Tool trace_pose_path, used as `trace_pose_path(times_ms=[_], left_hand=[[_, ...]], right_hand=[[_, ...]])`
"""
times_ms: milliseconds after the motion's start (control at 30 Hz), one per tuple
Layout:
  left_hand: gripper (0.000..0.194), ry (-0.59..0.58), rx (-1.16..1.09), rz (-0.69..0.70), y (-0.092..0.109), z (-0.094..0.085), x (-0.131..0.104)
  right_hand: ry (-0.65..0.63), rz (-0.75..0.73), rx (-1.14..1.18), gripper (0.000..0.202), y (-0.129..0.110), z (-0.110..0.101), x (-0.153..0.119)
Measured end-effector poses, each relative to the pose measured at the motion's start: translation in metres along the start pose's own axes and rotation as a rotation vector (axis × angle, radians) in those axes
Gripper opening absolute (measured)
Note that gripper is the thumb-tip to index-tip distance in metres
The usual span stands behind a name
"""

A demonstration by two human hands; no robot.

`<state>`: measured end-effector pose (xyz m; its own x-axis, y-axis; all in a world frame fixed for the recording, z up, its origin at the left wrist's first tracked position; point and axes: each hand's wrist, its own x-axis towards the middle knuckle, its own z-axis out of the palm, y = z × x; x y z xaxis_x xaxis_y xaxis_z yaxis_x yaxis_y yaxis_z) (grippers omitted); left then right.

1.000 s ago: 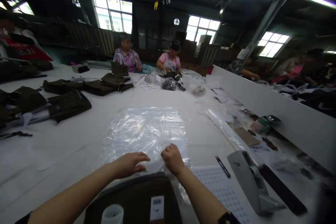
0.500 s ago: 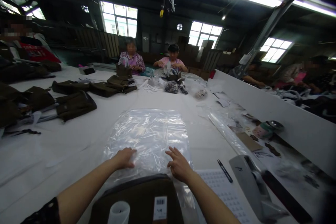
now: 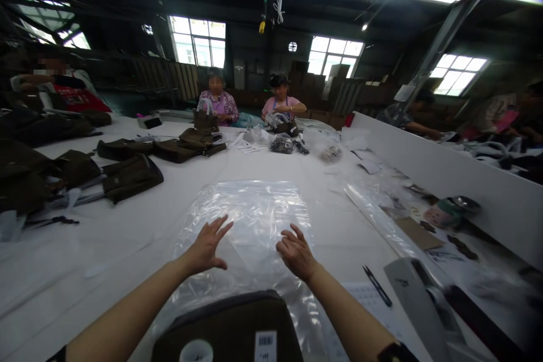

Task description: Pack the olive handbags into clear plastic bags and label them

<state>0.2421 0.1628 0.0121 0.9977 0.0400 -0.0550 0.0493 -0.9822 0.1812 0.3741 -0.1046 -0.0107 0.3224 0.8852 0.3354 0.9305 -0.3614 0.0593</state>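
A clear plastic bag lies spread on the white table in front of me. My left hand is over its left half, fingers spread and thumb apart, holding nothing. Over the right side is my right hand, its fingers loosely bent and partly apart, with nothing visible in them. Whether either hand touches the film is hard to tell. Nearest to me sits a dark olive fabric bag with a barcode label and a translucent white cylinder on it; its lower part is cut off by the frame.
Thread snips rest on a printed sheet to the right, beside a grey-and-black device. Several olive bags lie at the left. A low white partition runs along the right. Co-workers sit across the table.
Both hands have shifted slightly forward over the plastic. The left fingers have spread wider, while the right fingers have curled more. The view has tipped a little.
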Motion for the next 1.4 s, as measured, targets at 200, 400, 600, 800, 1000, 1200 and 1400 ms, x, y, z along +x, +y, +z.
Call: trace_pose_path(times_ms=[200, 400, 600, 800, 1000, 1200, 1400], left_hand=[[0.026, -0.144, 0.110, 0.222, 0.040, -0.053, 0.011], [0.068, -0.020, 0.058, 0.218, 0.046, -0.076, -0.042], [0.094, 0.224, 0.098, 0.251, 0.061, -0.091, -0.060], [0.051, -0.186, -0.223, 0.223, 0.065, -0.064, -0.056], [0.025, 0.034, -0.200, 0.220, 0.075, -0.048, -0.047], [0.067, 0.389, -0.210, 0.160, 0.105, -0.067, -0.016], [0.030, 0.326, 0.094, 0.179, 0.116, -0.083, 0.010]], right_hand=[[0.239, -0.087, -0.101, 0.025, -0.003, -0.023, -0.036], [0.198, 0.110, -0.060, 0.034, -0.016, -0.045, -0.083], [0.068, -0.124, 0.102, 0.032, -0.033, -0.051, -0.102], [0.086, 0.148, 0.426, 0.042, -0.035, -0.063, -0.101], [0.338, 0.712, 1.056, 0.037, -0.030, -0.057, -0.079], [0.433, 0.798, 1.189, 0.032, -0.030, -0.067, -0.040], [0.383, 0.436, 0.609, 0.032, -0.018, -0.102, -0.004]])
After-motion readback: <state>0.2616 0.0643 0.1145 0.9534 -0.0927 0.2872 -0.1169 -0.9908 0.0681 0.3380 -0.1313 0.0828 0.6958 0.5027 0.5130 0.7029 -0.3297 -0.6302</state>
